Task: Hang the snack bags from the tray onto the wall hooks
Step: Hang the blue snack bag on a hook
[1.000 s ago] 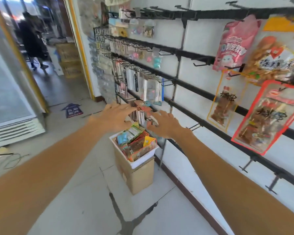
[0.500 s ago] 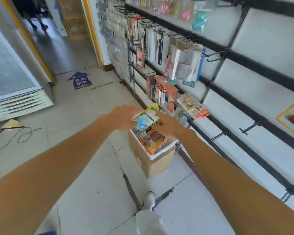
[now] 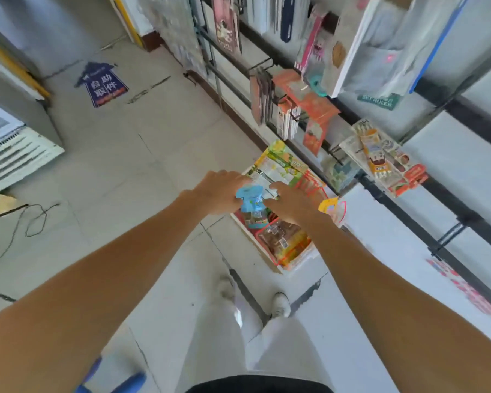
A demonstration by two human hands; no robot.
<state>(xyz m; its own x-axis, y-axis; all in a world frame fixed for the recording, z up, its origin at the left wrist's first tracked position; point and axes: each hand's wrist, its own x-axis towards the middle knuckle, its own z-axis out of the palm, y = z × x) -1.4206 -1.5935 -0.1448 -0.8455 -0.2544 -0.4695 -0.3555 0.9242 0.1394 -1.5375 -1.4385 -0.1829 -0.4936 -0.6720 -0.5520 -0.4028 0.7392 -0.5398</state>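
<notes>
Though barely above the white plastic tray [image 3: 302,260], a light-blue plastic snack bag [image 3: 251,198] is pinched by the left hand [image 3: 220,191]. Fingers of the right hand [image 3: 294,207] are spread on the tray's green-and-white packet [image 3: 278,168].

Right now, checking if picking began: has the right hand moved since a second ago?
Yes. The right hand dropped from beside the wall hooks onto the snack bags in the tray.
</notes>
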